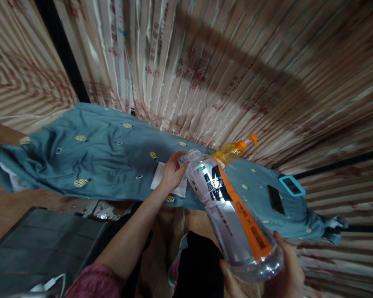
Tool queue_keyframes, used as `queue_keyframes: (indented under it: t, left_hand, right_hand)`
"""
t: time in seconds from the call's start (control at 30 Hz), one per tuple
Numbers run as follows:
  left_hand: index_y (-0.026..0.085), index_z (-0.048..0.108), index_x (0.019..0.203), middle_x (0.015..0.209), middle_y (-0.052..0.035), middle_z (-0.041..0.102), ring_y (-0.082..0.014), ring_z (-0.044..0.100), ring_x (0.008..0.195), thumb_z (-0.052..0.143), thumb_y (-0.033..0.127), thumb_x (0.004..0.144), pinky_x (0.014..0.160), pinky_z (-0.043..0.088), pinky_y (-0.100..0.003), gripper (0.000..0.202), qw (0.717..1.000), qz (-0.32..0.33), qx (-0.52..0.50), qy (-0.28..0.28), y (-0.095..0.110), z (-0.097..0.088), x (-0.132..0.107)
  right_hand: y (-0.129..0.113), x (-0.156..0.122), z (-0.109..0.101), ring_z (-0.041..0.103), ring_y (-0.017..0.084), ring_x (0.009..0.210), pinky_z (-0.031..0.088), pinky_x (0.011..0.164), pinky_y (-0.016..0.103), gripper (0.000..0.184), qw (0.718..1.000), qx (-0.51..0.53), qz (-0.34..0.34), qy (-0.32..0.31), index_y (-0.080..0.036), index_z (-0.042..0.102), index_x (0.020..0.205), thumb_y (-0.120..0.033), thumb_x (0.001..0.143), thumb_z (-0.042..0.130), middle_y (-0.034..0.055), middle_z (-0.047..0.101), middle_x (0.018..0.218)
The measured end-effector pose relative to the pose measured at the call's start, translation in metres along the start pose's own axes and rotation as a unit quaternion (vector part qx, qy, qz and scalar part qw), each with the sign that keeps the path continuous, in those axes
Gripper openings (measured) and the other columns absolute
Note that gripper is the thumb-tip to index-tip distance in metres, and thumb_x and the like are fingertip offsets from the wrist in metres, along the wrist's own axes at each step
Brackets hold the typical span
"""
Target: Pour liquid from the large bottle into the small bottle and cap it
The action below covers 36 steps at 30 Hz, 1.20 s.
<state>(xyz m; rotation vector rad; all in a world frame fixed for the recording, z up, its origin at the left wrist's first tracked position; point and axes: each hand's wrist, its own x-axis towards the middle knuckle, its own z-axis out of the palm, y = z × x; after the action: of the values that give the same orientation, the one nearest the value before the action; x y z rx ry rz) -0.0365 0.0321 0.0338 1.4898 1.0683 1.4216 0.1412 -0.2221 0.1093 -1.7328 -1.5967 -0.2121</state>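
A large clear plastic bottle (226, 211) with an orange and black printed label lies tilted across the view, its uncapped-looking neck pointing up and left. My right hand (282, 269) is closed round its base. Beside the neck, my left hand (174, 171) has its fingers curled round a small clear object (182, 159), partly hidden by the fingers and too unclear to name. Below that hand, a white cloth (157, 177) lies on the blue-green covering. Just behind the bottle's neck lies or leans a yellow pump bottle (230, 153) with an orange pump head.
A blue-green cloth with pineapple prints (102, 165) covers the narrow table. Toward its right end lie a dark phone (276, 200) and a blue-framed object (292, 186). Pleated curtain (211, 74) hangs behind. A grey surface with a white cable (54, 281) is at lower left.
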Motion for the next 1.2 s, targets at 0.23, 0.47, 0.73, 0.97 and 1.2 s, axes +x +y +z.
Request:
queue_keyframes:
  t: [0.23,0.47,0.73,0.97,1.2]
  left_hand:
    - [0.017,0.068,0.112,0.118,-0.0115,0.073,-0.0269,0.067,0.112,0.064,0.042,0.087,0.101,0.051,-0.041,0.035,1.0,-0.009,0.003,-0.004,0.003,-0.0009,-0.0008]
    - [0.018,0.069,0.11,0.117,-0.01,0.073,-0.0263,0.067,0.11,0.065,0.04,0.086,0.1,0.052,-0.041,0.033,1.0,-0.001,0.005,0.0,0.0018,-0.0008,-0.0008]
    - [0.016,0.068,0.111,0.117,-0.0118,0.073,-0.0268,0.068,0.107,0.065,0.041,0.086,0.098,0.053,-0.042,0.035,1.0,-0.006,0.01,0.0,0.0032,-0.0006,-0.0003]
    - [0.017,0.067,0.113,0.118,-0.0113,0.072,-0.0267,0.066,0.111,0.065,0.036,0.085,0.1,0.051,-0.041,0.034,1.0,-0.006,-0.005,-0.004,-0.0026,0.0006,0.0002]
    - [0.017,0.068,0.111,0.117,-0.0112,0.073,-0.027,0.067,0.11,0.066,0.034,0.084,0.099,0.052,-0.041,0.032,1.0,0.0,-0.006,0.003,-0.0031,0.0015,0.0005]
  right_hand:
    - [-0.0033,-0.0008,0.0012,0.07,0.028,0.092,0.062,0.081,0.049,0.105,1.0,0.005,0.008,0.009,-0.028,0.039,0.151,-0.038,0.059,0.088,0.0092,0.066,0.117]
    - [-0.0056,0.0021,0.0017,0.07,0.028,0.089,0.063,0.077,0.047,0.1,1.0,0.014,0.012,0.011,-0.028,0.043,0.147,-0.041,0.059,0.088,0.0083,0.068,0.112]
    - [-0.0053,0.0041,0.001,0.07,0.028,0.089,0.063,0.077,0.048,0.102,1.0,0.01,0.012,0.013,-0.028,0.045,0.146,-0.042,0.055,0.09,0.0096,0.067,0.112]
    - [-0.0062,-0.0009,0.0008,0.07,0.03,0.092,0.062,0.081,0.051,0.107,1.0,0.011,0.015,0.011,-0.03,0.038,0.151,-0.04,0.057,0.089,0.0094,0.066,0.117]
    - [-0.0031,-0.0017,0.0005,0.071,0.029,0.092,0.063,0.079,0.048,0.108,1.0,0.008,0.003,0.009,-0.029,0.037,0.152,-0.037,0.057,0.089,0.0092,0.067,0.117]
